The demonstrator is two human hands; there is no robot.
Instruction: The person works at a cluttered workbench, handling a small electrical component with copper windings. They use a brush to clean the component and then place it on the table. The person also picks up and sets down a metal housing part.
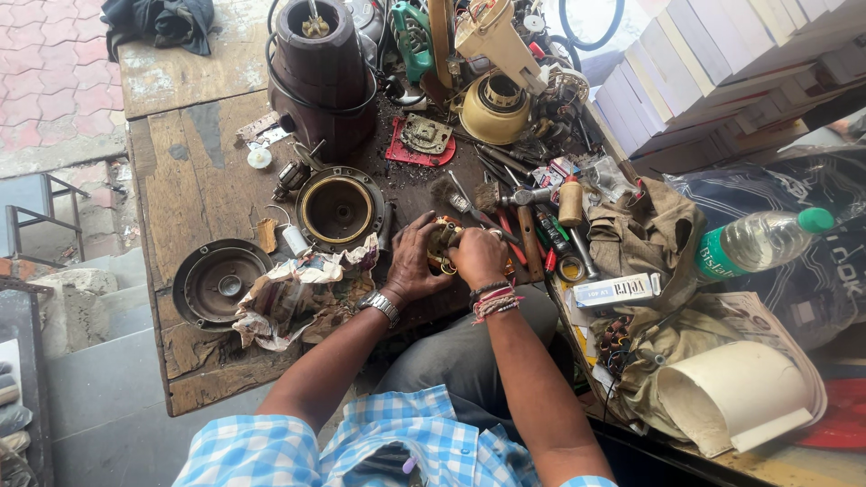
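Note:
My left hand (413,260) and my right hand (480,257) both grip a small copper-wound motor part (441,245) at the near edge of the wooden workbench (194,180). The left hand, with a metal watch at its wrist, holds the part from the left. From the right, my other hand, with red thread bracelets at the wrist, covers much of the part. A round metal motor housing (337,208) lies just to the upper left of the hands.
A dark round cover (216,283) and crumpled paper (298,298) lie left. A tall dark motor body (320,72) stands at the back. Tools, brushes and screwdrivers (505,194) crowd the middle. Right: a plastic bottle (762,239), a small white box (616,289), stacked white boxes (713,63).

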